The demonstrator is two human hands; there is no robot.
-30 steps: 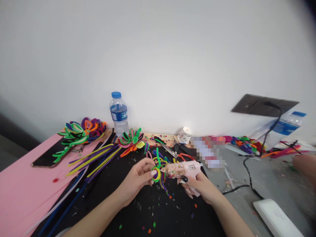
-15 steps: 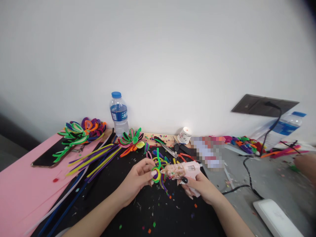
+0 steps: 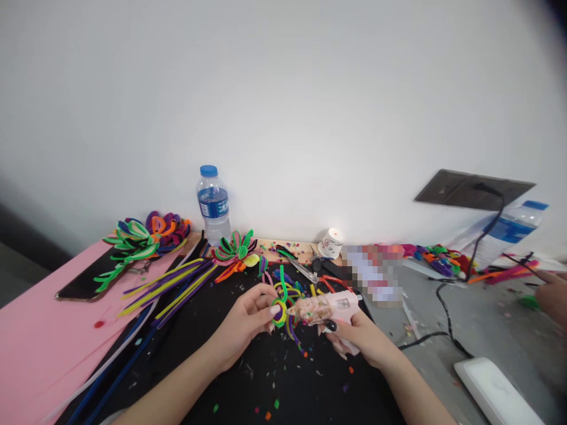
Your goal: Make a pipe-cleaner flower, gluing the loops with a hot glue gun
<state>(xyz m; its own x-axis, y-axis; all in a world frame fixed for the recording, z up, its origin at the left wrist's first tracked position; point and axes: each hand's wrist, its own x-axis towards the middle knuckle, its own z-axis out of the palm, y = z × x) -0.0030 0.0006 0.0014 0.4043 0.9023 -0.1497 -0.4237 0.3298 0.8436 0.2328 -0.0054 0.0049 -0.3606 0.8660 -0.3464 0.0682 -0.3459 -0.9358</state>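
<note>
Between the fingers of my left hand is a small coiled pipe-cleaner piece in green, yellow and purple, with a green end sticking up. My right hand grips a pink hot glue gun by its handle. The gun's nozzle points left and reaches the coiled piece or nearly so; exact contact I cannot tell. Behind both hands lie loose curled pipe cleaners in yellow, purple and green on the black mat.
Scissors, red-handled pliers and a paper cup stand behind my hands. Pipe-cleaner flowers, straight pipe cleaners, a phone and a water bottle are leftward. Rightward are a white power strip and another person's hand.
My hands and the glue gun stay almost still, with only a tiny shift. The other person's hand at the right edge has come further into view.
</note>
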